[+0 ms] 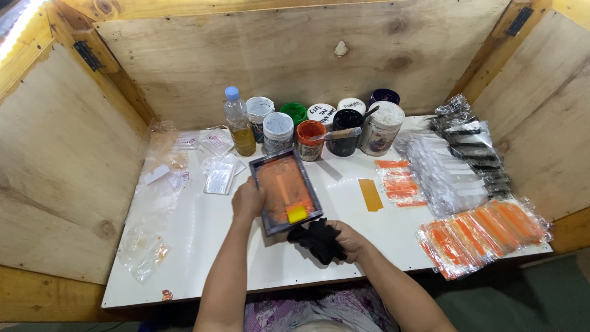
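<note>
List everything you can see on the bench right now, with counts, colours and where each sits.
printing frame: one, dark frame with orange mesh, table centre, near end lifted
yellow block: one, on the mesh near its lower end
black cloth: one, bunched, just below the frame
ink jars: about nine, white, green, orange, black and dark blue, along the back
plastic bottle: one, clear with amber liquid, back left
orange strip: one, flat on the table right of the frame
clear packets: several, left side
orange packets: a stack, front right
table: one, white
left hand: grips the frame's left edge
right hand: clutches the black cloth
</note>
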